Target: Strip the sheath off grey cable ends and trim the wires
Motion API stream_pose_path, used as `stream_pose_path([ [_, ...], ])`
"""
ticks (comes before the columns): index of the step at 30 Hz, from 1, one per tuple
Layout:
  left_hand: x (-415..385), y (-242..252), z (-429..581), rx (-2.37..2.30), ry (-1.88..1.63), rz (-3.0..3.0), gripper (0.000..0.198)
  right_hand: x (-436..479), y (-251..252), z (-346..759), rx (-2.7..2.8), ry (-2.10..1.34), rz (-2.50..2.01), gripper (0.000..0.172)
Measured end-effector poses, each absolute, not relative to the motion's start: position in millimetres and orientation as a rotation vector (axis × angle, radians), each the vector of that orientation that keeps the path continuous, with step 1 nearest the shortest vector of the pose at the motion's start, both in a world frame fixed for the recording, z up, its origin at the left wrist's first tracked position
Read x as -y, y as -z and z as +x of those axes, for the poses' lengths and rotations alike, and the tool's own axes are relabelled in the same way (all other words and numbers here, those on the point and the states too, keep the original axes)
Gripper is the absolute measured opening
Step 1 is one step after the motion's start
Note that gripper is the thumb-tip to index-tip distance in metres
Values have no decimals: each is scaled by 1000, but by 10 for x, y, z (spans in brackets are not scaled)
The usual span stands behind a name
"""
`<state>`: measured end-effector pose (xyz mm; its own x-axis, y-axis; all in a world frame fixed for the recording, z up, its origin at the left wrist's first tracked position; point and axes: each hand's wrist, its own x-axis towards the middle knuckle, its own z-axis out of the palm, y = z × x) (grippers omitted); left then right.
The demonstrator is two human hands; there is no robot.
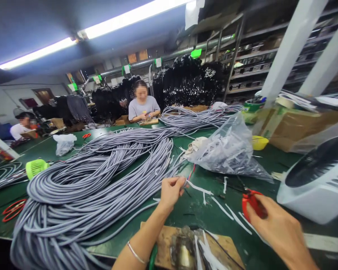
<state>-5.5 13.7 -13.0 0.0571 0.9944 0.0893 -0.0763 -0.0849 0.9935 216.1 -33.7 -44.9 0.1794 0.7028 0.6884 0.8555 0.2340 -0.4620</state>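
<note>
My left hand is closed in a pinch on the end of a grey cable, over the front middle of the table. Red and blue wires stick out past its fingertips, and a white strip trails to the right. My right hand is wrapped round red-handled scissors, their dark blades pointing away from me and partly blurred. A large bundle of grey cables lies left of my left hand. Below the hands sits a wooden board with a metal fixture on it.
A clear bag of white scraps stands beyond my hands. At right are a white fan-like appliance and a cardboard box. More red scissors and a green plastic basket lie left. A co-worker sits across the table.
</note>
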Motion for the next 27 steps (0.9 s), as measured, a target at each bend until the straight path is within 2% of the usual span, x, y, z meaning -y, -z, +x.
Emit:
stream_pose_path([
  [4, -120, 78, -56, -1086, -1273, 1175, 58, 270, 371, 1761, 1801, 310, -1215, 20],
  [8, -117, 83, -61, -1104, -1301, 1197, 57, 93, 335, 1541, 1877, 488, -1082, 21],
  [17, -54, 97, -47, -1169, -1369, 1332, 43, 121, 312, 1552, 2073, 540, -1211, 30],
  [22, -15, 44, -41, -1182, -1398, 1374, 38, 172, 333, 1515, 1916, 188, -1225, 34],
  [27, -24, 38, -35, -1167, -1412, 1402, 34, 83, 147, 1395, 1380, -513, -1210, 35],
])
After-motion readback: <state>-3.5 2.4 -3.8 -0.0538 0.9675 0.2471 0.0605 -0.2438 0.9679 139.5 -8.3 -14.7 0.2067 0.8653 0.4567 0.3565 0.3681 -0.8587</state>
